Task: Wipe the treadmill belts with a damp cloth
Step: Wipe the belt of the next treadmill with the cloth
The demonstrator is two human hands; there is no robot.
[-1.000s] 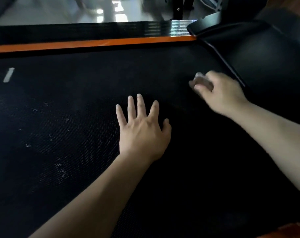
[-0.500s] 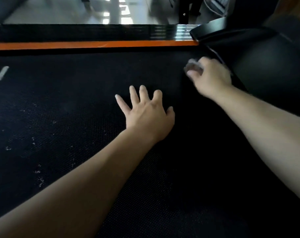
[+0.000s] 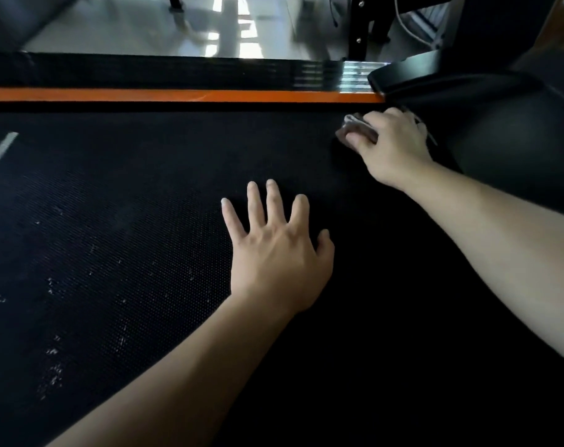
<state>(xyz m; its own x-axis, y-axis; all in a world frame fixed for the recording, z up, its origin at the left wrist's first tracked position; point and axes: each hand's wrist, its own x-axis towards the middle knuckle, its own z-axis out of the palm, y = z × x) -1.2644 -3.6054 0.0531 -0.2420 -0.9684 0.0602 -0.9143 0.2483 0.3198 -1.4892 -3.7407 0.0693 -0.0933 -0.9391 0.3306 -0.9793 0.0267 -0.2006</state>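
- A small grey cloth (image 3: pixel 358 132) is held bunched in the curled fingers of the right hand (image 3: pixel 392 146) and is pressed on the far right corner of the black belt (image 3: pixel 145 221).
- The left hand (image 3: pixel 279 253) is laid flat on the belt near the middle, with the fingers straight and spread.
- White specks (image 3: pixel 53 350) are seen on the left part of the belt.
- An orange strip (image 3: pixel 177 95) is seen along the far edge.

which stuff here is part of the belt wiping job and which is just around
In the job: black textured treadmill belt; crumpled grey cloth, gripped by the right hand; left hand, flat on the belt.
Just around: orange edge strip; black motor cover; shiny pale floor.
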